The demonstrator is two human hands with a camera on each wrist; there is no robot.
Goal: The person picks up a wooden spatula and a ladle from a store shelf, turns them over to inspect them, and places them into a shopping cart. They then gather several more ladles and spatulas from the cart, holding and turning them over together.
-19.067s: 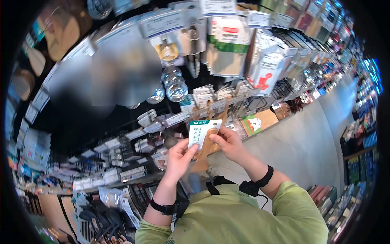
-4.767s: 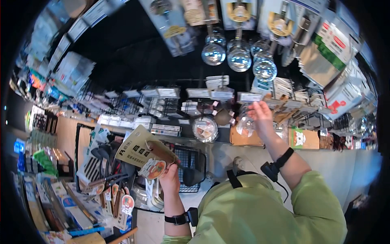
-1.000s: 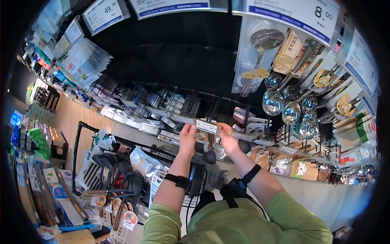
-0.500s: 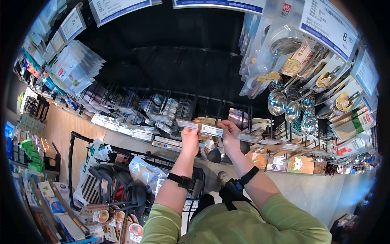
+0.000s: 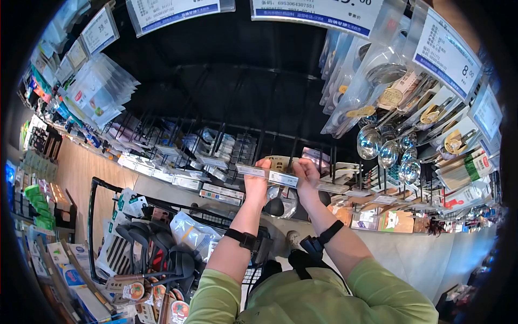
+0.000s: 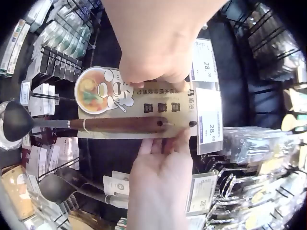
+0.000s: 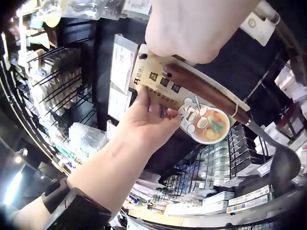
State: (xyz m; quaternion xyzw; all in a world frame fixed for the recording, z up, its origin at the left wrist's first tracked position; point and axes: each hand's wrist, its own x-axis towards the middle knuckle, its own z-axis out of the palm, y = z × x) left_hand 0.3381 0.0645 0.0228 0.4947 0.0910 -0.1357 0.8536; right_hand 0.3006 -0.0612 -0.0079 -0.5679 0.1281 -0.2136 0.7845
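Note:
A black ladle with a brown wooden handle is strapped to a tan card printed with a soup bowl and a cartoon animal. My left hand pinches one long edge of this card. At the opposite edge, my right hand holds it near the hanging hole, fingers partly behind the card. Price tags stand right at the card's top end, by the hole. In the head view the tags hide most of the card, and the ladle bowl hangs below between my forearms.
Another dark ladle hangs beside this one. Shiny steel ladles hang on the right, with packaged goods on the left. A cart holding several utensils stands at my lower left.
Earlier both hands held a carded wooden utensil, then my left hand held a carded utensil over the cart. Over the last second both hands stay at the hooks, and more card shows above the tags.

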